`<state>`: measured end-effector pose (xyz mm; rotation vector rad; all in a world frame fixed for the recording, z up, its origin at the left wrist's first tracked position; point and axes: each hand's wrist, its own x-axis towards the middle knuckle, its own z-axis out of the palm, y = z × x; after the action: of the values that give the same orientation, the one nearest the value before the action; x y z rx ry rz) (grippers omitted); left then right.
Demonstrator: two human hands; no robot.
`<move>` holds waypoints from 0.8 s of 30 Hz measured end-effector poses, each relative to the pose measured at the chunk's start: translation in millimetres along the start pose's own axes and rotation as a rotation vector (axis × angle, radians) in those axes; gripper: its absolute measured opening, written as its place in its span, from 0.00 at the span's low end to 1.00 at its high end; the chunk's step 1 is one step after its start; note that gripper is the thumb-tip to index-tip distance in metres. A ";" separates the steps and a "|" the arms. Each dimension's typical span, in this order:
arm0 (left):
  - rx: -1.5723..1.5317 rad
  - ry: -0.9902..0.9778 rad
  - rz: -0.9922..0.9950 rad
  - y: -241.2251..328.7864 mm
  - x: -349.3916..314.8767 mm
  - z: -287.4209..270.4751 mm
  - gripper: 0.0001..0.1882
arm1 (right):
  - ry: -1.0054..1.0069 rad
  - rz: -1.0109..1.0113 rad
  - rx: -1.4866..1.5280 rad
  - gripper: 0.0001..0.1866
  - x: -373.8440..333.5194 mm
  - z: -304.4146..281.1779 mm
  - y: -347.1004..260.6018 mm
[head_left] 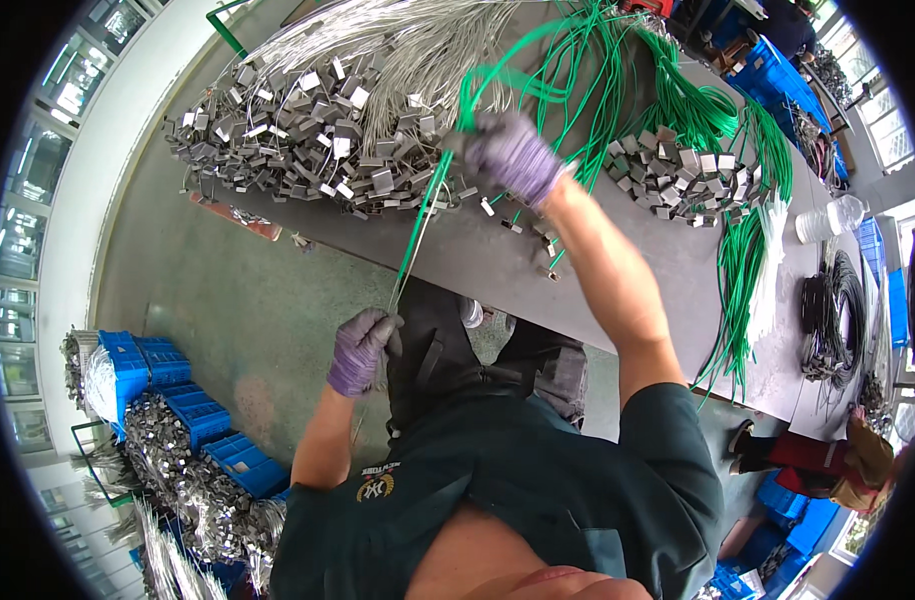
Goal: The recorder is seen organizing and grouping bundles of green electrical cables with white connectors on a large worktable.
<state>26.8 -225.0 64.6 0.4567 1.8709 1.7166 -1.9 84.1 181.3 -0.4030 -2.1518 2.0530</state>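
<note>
Green wires [432,198] run in a narrow bundle, with a paler strand beside them, between two gloved hands, over the near edge of the table. The right hand [511,155] is curled shut around the upper part, where a green loop [513,75] bends away above it; how tightly it grips cannot be told. The left hand [363,350], lower and off the table, pinches the bottom ends between thumb and fingers.

If that pinch slackens, the thin ends could slip through the smooth glove and spring apart. The loop could also snag on the pale wires [418,65] fanned out behind it, or on the heap of metal clips [308,140] just to its left, since their corners look sharp; a hard pull might then drag clips over the edge onto the floor [248,290].

A few loose clips [550,250] lie below the right wrist, where a sweeping forearm could knock them. Farther right on the grey table [690,275], more green wires [693,95] hang near a second clip pile [678,175], and might tangle if tugged.
</note>
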 end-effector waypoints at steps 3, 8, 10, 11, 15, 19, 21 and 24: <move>0.026 -0.065 0.070 13.7 8.2 1.5 0.14 | -0.019 -0.227 0.063 0.04 22.2 -37.3 -31.0; 0.004 -0.124 -0.083 7.8 30.7 34.3 0.11 | 0.124 -0.030 -0.366 0.06 75.6 -85.8 56.9; -0.032 -0.121 -0.168 -8.2 34.8 39.9 0.09 | 0.144 0.209 -0.049 0.05 79.6 -85.1 105.6; -0.075 -0.121 -0.267 -17.5 36.8 40.9 0.09 | 0.059 0.177 -0.212 0.05 80.6 -87.2 131.8; -0.126 -0.105 -0.435 -22.2 35.9 42.2 0.08 | 0.085 0.384 0.176 0.06 48.1 -46.4 138.5; -0.089 -0.185 -0.461 -17.1 43.0 46.9 0.08 | 0.110 0.299 0.237 0.08 25.1 -30.4 115.3; -0.092 -0.280 -0.372 -11.2 44.5 44.8 0.08 | 0.132 0.226 0.050 0.08 23.1 -42.8 98.0; 0.093 -0.479 -0.117 5.9 52.6 42.1 0.08 | 0.227 -0.005 -0.090 0.06 32.3 -67.3 60.4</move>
<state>10.1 -159.6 60.3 0.7099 1.5946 1.3047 -7.9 159.8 122.4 -0.6084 -2.1099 1.8139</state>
